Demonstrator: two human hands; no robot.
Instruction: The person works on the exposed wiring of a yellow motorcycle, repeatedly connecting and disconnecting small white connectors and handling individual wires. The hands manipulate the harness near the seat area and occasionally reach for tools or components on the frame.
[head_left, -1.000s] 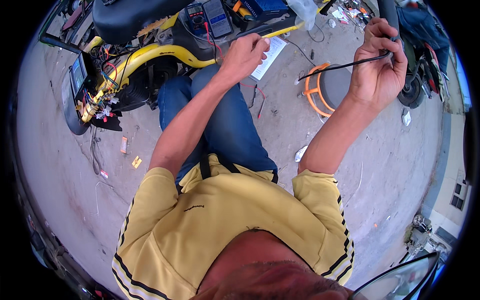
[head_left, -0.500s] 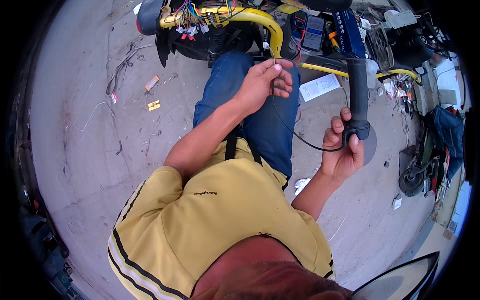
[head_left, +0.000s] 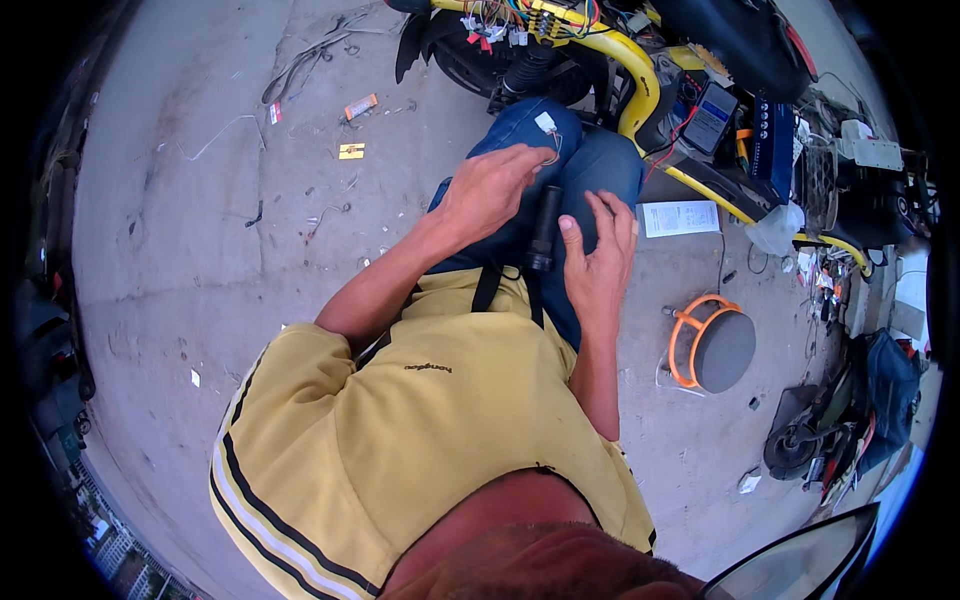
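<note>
On my lap, between my thighs, lies a black tubular handlebar grip (head_left: 545, 225). My left hand (head_left: 500, 185) pinches a thin cable near its white plastic connector (head_left: 545, 122), just above the grip on my jeans (head_left: 610, 165). My right hand (head_left: 595, 255) is beside the grip on its right, fingers apart, thumb raised, holding nothing that shows. Ahead is a yellow scooter frame (head_left: 640, 95) with a bundle of coloured wires and connectors (head_left: 510, 25) at its upper left end and a black wheel (head_left: 470, 70) under it.
On the scooter sit a multimeter, a handheld device (head_left: 712, 118) and a blue box (head_left: 775, 150). A printed sheet (head_left: 678, 218), an orange-framed round stool (head_left: 727, 355) and litter are on the concrete floor (head_left: 200, 250). A parked scooter (head_left: 795, 440) stands at the right.
The black grip has come down from my raised right hand onto my lap, and that hand has let go. My left hand has moved to hold the connector end. The view has swung round.
</note>
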